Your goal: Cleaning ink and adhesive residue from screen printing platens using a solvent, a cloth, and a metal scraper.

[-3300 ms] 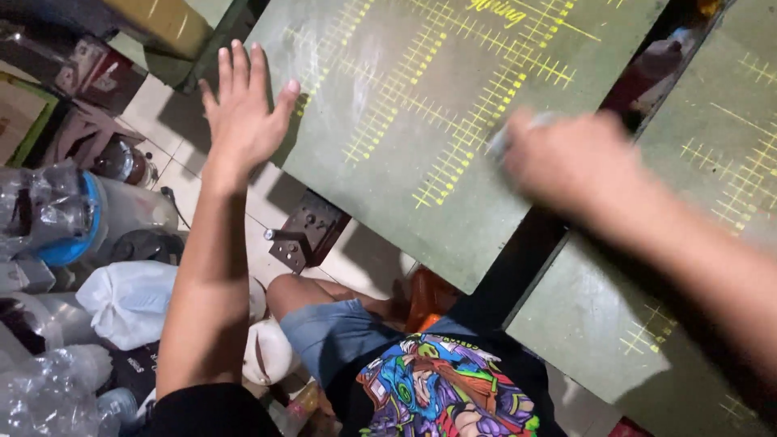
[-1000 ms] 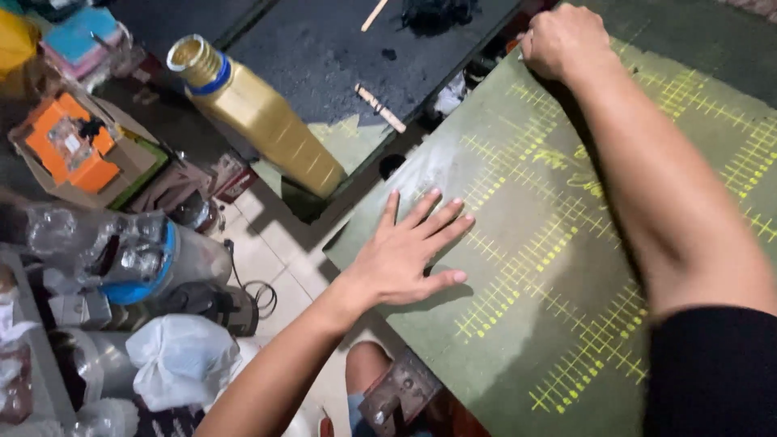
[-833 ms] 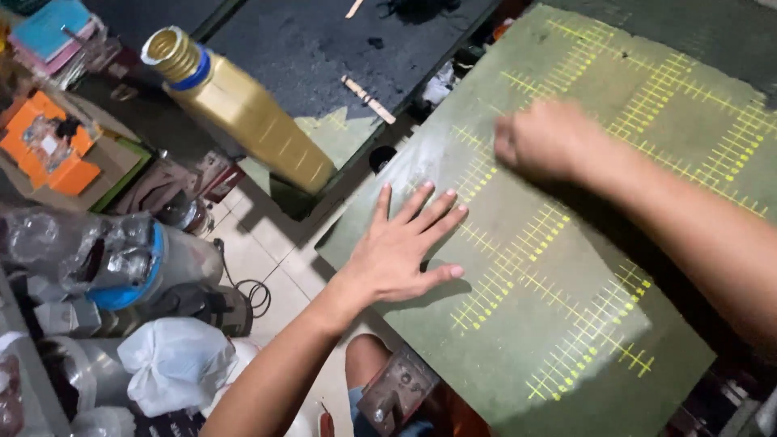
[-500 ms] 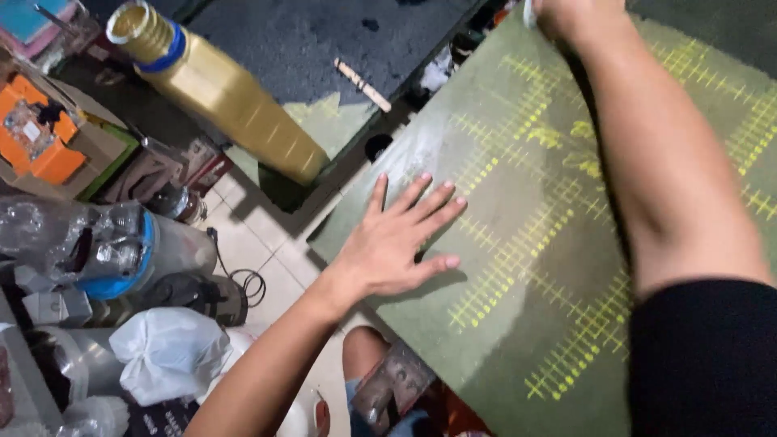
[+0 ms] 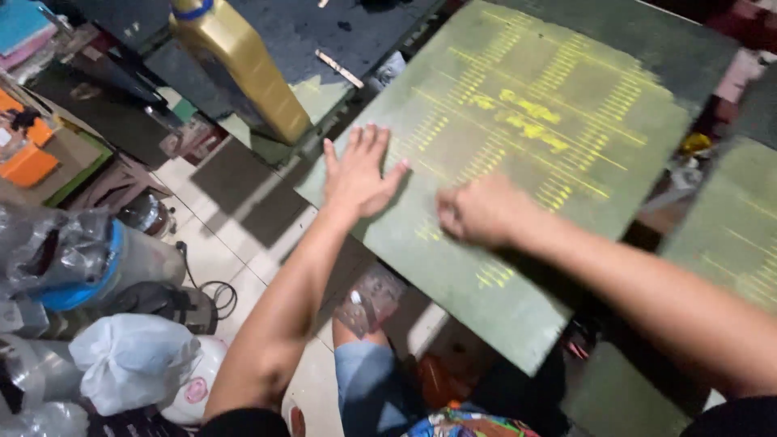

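Observation:
A large green board (image 5: 566, 105) with yellow printed grid marks lies tilted across the middle of the view. My left hand (image 5: 358, 172) rests flat on its near left corner, fingers spread, holding nothing. My right hand (image 5: 479, 212) is closed in a fist and presses on the board near its lower middle; it is blurred, and I cannot tell whether it grips a cloth or small tool.
A tall gold bottle (image 5: 239, 65) with a blue neck ring stands on a dark table (image 5: 324, 24) at the top left. Clear plastic bottles (image 5: 97, 259) and a white bag (image 5: 133, 356) crowd the floor at left. Another green board (image 5: 728, 243) lies at right.
My right hand has swept from the board's far edge back toward me, now near the lower middle. My left hand stays flat on the left corner. The view has shifted.

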